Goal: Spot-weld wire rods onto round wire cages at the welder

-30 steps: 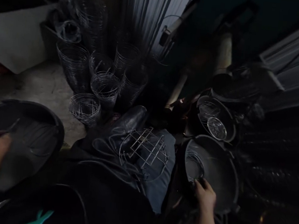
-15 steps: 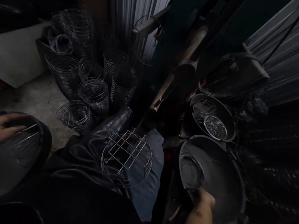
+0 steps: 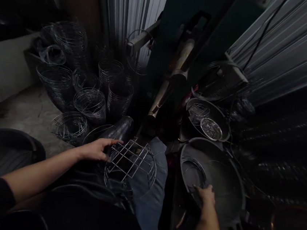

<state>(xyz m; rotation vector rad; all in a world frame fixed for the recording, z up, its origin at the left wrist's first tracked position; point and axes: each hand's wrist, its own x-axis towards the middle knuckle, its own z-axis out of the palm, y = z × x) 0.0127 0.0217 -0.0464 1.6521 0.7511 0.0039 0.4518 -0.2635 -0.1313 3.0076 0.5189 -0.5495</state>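
Observation:
A round wire rack [image 3: 134,160] with a grid of crossed rods sits in front of me, above a blue-grey cloth [image 3: 148,202]. At the rack's left edge is my left hand [image 3: 96,150], its index finger over the rods and its thumb by the rim. Behind that hand curves a thin wire [image 3: 97,128]; whether it touches the fingers is unclear. On the right, my right hand [image 3: 205,195] reaches into a large dark basin [image 3: 242,175], fingers closed on thin wire rings [image 3: 193,172] lying at its left side.
Several tall stacks of wire rings [image 3: 90,103] stand at the left. Another dark basin [image 3: 34,142] is at lower left. A smaller pan [image 3: 224,131] with wire pieces sits behind the right basin. A copper-coloured machine arm [image 3: 159,97] rises centrally; corrugated metal sheets [image 3: 281,48] line the right.
My left hand has moved right from the left basin to the wire rack. A curved wire now shows behind it. My right hand stays at the rings in the right basin. The view has shifted slightly.

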